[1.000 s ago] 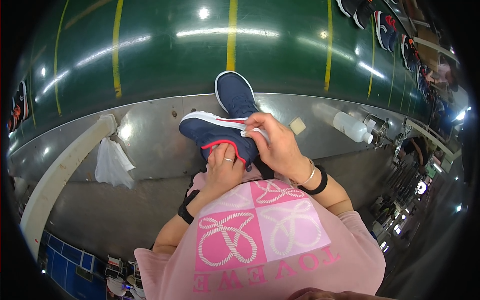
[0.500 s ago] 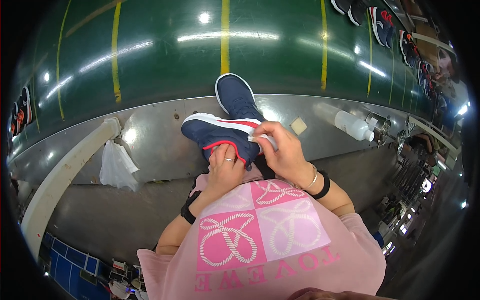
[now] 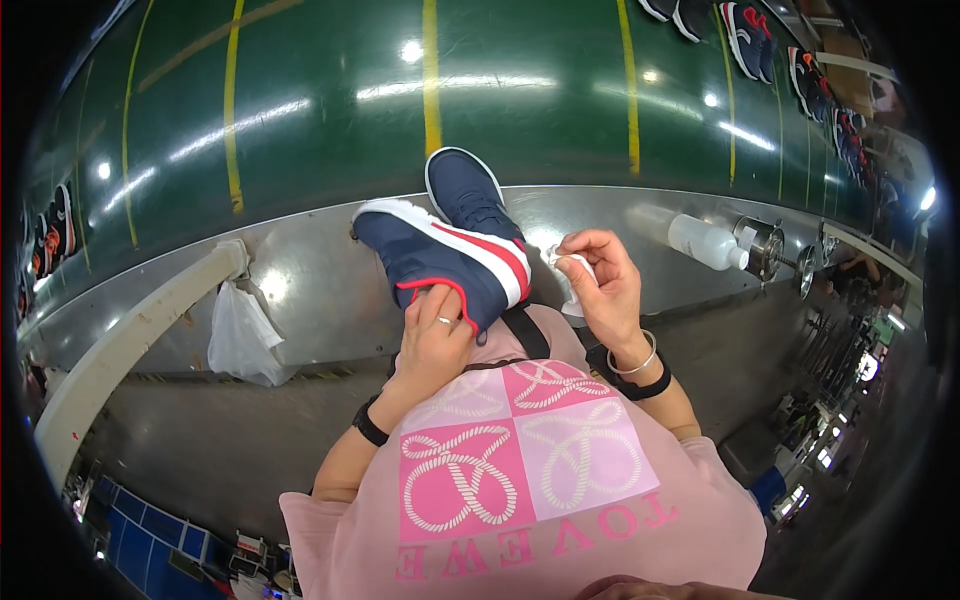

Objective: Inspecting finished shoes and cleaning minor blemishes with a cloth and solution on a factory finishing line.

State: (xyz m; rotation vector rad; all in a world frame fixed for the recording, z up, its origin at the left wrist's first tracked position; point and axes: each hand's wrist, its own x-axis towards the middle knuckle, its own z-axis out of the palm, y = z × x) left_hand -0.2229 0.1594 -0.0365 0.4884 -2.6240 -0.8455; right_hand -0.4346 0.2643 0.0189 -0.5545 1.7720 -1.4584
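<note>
My left hand (image 3: 437,338) has its fingers inside the collar of a navy sneaker (image 3: 430,243) and grips it. This shoe lies tilted, its white sole and red-and-white side stripe showing, its toe toward the upper left. Just behind it a second navy sneaker (image 3: 468,190) rests at the bench edge, toe pointing away and heel partly covered. To the right, my right hand (image 3: 607,285) pinches a crumpled white cloth (image 3: 576,283), apart from the shoe. The fingertips inside the collar are hidden.
A metal ledge (image 3: 330,240) borders a green conveyor belt (image 3: 330,130) with yellow lines. On the ledge's right lie a white plastic bottle (image 3: 705,243) and a metal canister (image 3: 758,245). A plastic bag (image 3: 243,335) hangs at left by a pale bar (image 3: 140,340). More shoes (image 3: 748,42) stand upper right.
My right hand with the cloth has moved right, off the shoe's side. The held sneaker has turned, showing more of its striped side. Belt lines and shoes at right have shifted slightly left.
</note>
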